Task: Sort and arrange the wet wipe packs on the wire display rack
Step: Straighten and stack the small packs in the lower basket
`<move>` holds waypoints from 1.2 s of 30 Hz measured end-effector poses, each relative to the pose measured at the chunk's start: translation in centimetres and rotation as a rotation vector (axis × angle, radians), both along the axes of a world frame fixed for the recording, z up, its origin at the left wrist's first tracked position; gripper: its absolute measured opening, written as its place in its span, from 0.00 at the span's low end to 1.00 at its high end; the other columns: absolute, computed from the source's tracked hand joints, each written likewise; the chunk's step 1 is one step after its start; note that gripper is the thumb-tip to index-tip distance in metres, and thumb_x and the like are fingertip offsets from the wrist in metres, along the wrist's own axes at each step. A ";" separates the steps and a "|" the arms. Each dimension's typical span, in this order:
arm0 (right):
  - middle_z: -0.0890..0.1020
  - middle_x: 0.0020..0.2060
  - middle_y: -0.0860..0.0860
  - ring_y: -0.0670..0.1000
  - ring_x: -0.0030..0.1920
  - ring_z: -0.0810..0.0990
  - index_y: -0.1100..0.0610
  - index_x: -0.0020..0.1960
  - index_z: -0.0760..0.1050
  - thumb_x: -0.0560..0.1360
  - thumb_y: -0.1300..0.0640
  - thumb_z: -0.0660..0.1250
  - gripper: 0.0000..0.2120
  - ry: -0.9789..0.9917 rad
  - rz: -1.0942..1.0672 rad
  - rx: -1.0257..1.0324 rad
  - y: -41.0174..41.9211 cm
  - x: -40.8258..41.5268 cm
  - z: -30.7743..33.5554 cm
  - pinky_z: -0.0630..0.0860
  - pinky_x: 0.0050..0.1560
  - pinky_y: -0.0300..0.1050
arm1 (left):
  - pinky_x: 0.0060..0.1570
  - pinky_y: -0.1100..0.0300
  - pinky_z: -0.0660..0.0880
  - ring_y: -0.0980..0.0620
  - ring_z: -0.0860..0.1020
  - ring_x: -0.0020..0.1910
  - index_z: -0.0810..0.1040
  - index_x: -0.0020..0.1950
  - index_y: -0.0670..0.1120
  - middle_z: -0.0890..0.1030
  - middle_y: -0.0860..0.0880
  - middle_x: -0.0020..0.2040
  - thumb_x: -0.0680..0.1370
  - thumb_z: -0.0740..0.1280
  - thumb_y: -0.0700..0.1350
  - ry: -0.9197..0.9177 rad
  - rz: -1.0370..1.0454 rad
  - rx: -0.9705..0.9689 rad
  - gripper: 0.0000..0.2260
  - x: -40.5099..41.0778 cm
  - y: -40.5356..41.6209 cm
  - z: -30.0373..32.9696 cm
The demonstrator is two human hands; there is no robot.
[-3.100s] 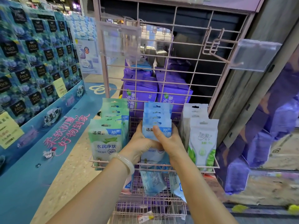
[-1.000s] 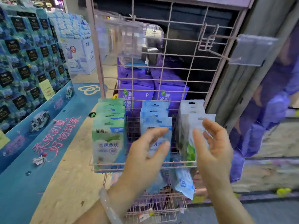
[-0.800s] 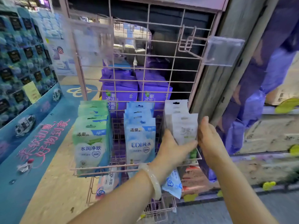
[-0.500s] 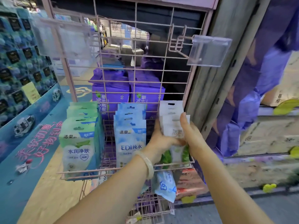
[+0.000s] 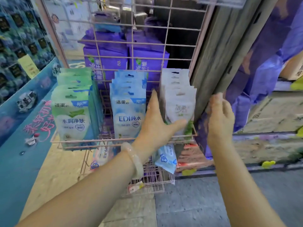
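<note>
Three rows of wet wipe packs stand on the shelf of the pink wire rack (image 5: pixel 180 38): green packs (image 5: pixel 72 115) on the left, blue packs (image 5: pixel 127 112) in the middle, white packs (image 5: pixel 180 102) on the right. My left hand (image 5: pixel 155 123) lies against the left side of the white row, fingers straight up and thumb stretched across the front pack's lower part. My right hand (image 5: pixel 219 115) hovers to the right of the white row, apart from it, with loosely curled fingers and nothing in it.
A lower wire basket (image 5: pixel 152 182) holds loose packs, one blue pack (image 5: pixel 165 158) hanging over its edge. Purple packages (image 5: pixel 106 51) sit behind the grid. A grey wooden post (image 5: pixel 218 54) stands right beside the rack. A blue display stand (image 5: pixel 16 145) runs along the left.
My right hand has let go of the white packs and drawn off to the right. My left hand stays against the white row. The view has moved closer to the rack.
</note>
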State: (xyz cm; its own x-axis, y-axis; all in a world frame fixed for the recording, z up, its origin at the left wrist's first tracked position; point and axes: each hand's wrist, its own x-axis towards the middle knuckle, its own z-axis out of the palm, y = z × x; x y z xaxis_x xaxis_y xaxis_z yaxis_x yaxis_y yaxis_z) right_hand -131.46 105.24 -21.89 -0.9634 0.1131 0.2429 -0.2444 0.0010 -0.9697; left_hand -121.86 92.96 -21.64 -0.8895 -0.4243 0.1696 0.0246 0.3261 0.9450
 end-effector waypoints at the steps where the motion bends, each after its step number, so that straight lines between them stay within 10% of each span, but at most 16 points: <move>1: 0.75 0.35 0.45 0.36 0.31 0.72 0.50 0.40 0.73 0.76 0.48 0.60 0.08 0.002 -0.064 -0.068 1.2 0.7 -0.9 0.70 0.36 0.29 | 0.66 0.71 0.60 0.64 0.64 0.70 0.58 0.74 0.58 0.66 0.64 0.70 0.66 0.73 0.55 0.100 -0.019 0.001 0.40 2.0 0.3 -0.4; 5: 0.78 0.38 0.52 0.50 0.43 0.76 0.52 0.40 0.73 0.75 0.60 0.63 0.06 -0.261 0.005 0.058 3.1 3.5 -8.6 0.74 0.50 0.48 | 0.43 0.73 0.73 0.61 0.81 0.45 0.79 0.44 0.60 0.84 0.60 0.43 0.72 0.70 0.44 0.034 0.058 0.072 0.09 8.2 0.0 -6.7; 9: 0.81 0.49 0.55 0.48 0.45 0.79 0.55 0.50 0.73 0.69 0.54 0.72 0.13 -0.503 0.366 0.375 1.1 7.6 -15.5 0.78 0.47 0.37 | 0.30 0.72 0.70 0.52 0.76 0.40 0.76 0.56 0.40 0.77 0.48 0.43 0.73 0.69 0.36 -0.371 0.356 0.244 0.12 8.9 -2.9 -14.6; 14: 0.74 0.61 0.59 0.59 0.63 0.71 0.61 0.66 0.65 0.60 0.42 0.75 0.42 -0.469 0.237 0.644 -2.1 8.0 -17.2 0.70 0.63 0.56 | 0.51 0.56 0.73 0.41 0.79 0.51 0.73 0.61 0.39 0.81 0.38 0.55 0.74 0.68 0.40 -0.459 0.464 0.252 0.17 4.8 -5.6 -18.4; 21: 0.69 0.62 0.61 0.62 0.64 0.65 0.57 0.65 0.67 0.62 0.39 0.73 0.39 -0.291 0.100 0.898 -4.1 7.6 -17.2 0.64 0.63 0.54 | 0.66 0.52 0.68 0.42 0.71 0.66 0.52 0.73 0.48 0.70 0.45 0.70 0.57 0.69 0.68 -0.773 0.294 0.148 0.52 -2.0 -5.4 -20.4; 25: 0.75 0.59 0.60 0.62 0.61 0.72 0.56 0.64 0.66 0.63 0.44 0.72 0.34 -0.457 0.208 0.792 -3.1 5.7 -17.2 0.70 0.62 0.57 | 0.54 0.57 0.71 0.52 0.76 0.47 0.61 0.60 0.44 0.75 0.49 0.53 0.62 0.75 0.53 -0.556 0.409 0.387 0.34 -1.6 -5.5 -19.8; 28: 0.79 0.54 0.57 0.57 0.51 0.79 0.57 0.62 0.66 0.66 0.50 0.72 0.29 -0.615 0.343 0.578 -1.9 4.1 -16.4 0.77 0.54 0.54 | 0.47 0.55 0.71 0.46 0.76 0.46 0.73 0.47 0.45 0.78 0.45 0.46 0.71 0.70 0.47 -0.376 0.420 0.909 0.10 1.0 -6.8 -17.4; 30: 0.78 0.53 0.55 0.54 0.47 0.79 0.56 0.63 0.66 0.67 0.53 0.72 0.28 -0.677 0.387 0.515 -1.6 3.2 -15.8 0.77 0.47 0.48 | 0.46 0.55 0.71 0.45 0.77 0.47 0.77 0.50 0.47 0.81 0.44 0.48 0.72 0.64 0.51 -0.259 0.250 1.292 0.11 4.0 -7.5 -15.7; 36: 0.77 0.50 0.53 0.51 0.45 0.78 0.57 0.62 0.65 0.64 0.57 0.74 0.30 -0.723 0.549 0.599 -2.6 2.1 -15.6 0.75 0.46 0.46 | 0.50 0.54 0.74 0.43 0.80 0.51 0.79 0.57 0.48 0.82 0.44 0.57 0.67 0.65 0.51 -0.093 -0.041 1.628 0.20 11.5 -5.3 -15.7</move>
State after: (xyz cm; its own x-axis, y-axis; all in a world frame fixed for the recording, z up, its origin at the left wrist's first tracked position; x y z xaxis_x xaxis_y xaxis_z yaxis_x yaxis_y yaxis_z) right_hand -129.35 102.67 -37.53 -0.7840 -0.3245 -0.5292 0.2724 0.5862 -0.7630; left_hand -110.35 87.62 -37.35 -0.8850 -0.0687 -0.4605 -0.0658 -0.9607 0.2698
